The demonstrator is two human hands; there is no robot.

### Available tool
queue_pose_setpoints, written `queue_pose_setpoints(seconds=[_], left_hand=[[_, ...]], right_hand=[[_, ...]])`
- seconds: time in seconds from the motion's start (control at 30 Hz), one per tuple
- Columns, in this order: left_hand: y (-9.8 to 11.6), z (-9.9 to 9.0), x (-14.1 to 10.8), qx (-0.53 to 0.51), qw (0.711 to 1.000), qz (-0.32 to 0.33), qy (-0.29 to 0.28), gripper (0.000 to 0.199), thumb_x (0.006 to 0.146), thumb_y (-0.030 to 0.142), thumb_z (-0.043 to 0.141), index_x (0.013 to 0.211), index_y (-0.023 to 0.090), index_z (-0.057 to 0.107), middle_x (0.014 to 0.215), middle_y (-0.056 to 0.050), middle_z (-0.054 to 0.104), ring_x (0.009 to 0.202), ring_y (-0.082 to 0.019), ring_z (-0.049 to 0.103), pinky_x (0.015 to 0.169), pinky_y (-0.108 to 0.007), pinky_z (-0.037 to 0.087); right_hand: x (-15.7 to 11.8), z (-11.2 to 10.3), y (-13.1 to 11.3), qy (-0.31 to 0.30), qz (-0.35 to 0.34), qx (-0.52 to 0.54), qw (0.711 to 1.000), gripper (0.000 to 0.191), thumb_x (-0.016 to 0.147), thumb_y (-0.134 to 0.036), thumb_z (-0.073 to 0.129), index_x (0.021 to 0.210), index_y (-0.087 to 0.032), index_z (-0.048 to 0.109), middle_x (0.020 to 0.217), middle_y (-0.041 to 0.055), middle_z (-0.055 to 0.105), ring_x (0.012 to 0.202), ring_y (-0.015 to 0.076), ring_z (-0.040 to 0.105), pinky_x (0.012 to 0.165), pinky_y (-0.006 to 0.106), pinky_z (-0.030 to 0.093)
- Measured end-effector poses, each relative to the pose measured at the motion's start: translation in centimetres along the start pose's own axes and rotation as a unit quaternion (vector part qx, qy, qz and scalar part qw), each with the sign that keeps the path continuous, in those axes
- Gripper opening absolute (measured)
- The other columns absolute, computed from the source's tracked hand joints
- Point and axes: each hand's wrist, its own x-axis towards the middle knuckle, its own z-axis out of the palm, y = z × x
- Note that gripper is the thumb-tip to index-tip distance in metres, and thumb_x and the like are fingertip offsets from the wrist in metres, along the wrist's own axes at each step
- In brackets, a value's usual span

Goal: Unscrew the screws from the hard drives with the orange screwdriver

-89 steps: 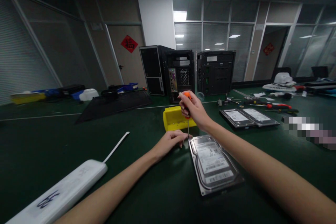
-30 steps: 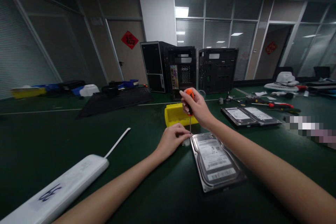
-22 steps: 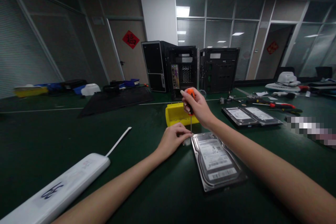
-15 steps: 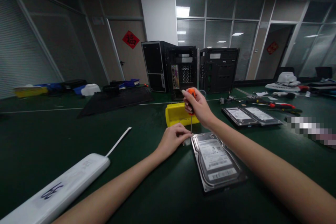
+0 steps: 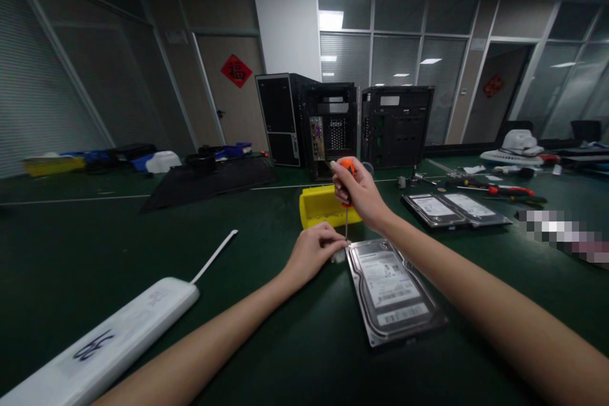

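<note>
My right hand (image 5: 358,189) is wrapped round the orange handle of a screwdriver (image 5: 347,221), held upright. Its shaft points down at the far left corner of a hard drive (image 5: 387,285), which lies label-up on the green table. At that corner the fingers of my left hand (image 5: 316,250) are pinched together beside the screwdriver tip. Whatever they hold is too small to make out. Under those fingertips sits a small pale piece (image 5: 339,257). Just behind both hands stands a yellow bin (image 5: 311,209) with small bits inside.
Two more hard drives (image 5: 451,210) lie to the right, with pliers (image 5: 511,191) and other tools beyond. A white power bank-like case (image 5: 118,336) with a strap lies at the left. Computer towers (image 5: 280,120) stand at the back, near a black mat (image 5: 214,184).
Hardly anything differs. Both hands, the screwdriver and the hard drive keep their places; the whole view has shifted very slightly.
</note>
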Motion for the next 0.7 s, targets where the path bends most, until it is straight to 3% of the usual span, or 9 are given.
queue_pose_setpoints(seconds=[0.53,0.7], left_hand=[[-0.24,0.10,0.04,-0.036,0.999,-0.022,-0.011,0.025,0.081,0.036,0.058,0.086,0.017,0.072,0.081,-0.005,0.061,0.067,-0.014,0.055,0.061,-0.025,0.043],[-0.55,0.32,0.16,-0.061,0.997,-0.041,-0.030,0.029,0.080,0.039,0.058,0.088,0.015,0.071,0.082,-0.005,0.061,0.060,-0.012,0.054,0.057,-0.024,0.042]], right_hand=[[0.11,-0.04,0.15,-0.002,0.010,-0.010,1.000,0.023,0.079,-0.041,0.056,0.085,-0.022,0.045,0.061,-0.0084,0.043,0.042,0.0024,0.034,0.040,0.016,0.026],[0.26,-0.52,0.29,-0.012,0.018,0.001,1.000,0.026,0.084,-0.039,0.050,0.104,-0.023,0.048,0.063,-0.0072,0.042,0.045,0.0033,0.036,0.042,0.017,0.028]])
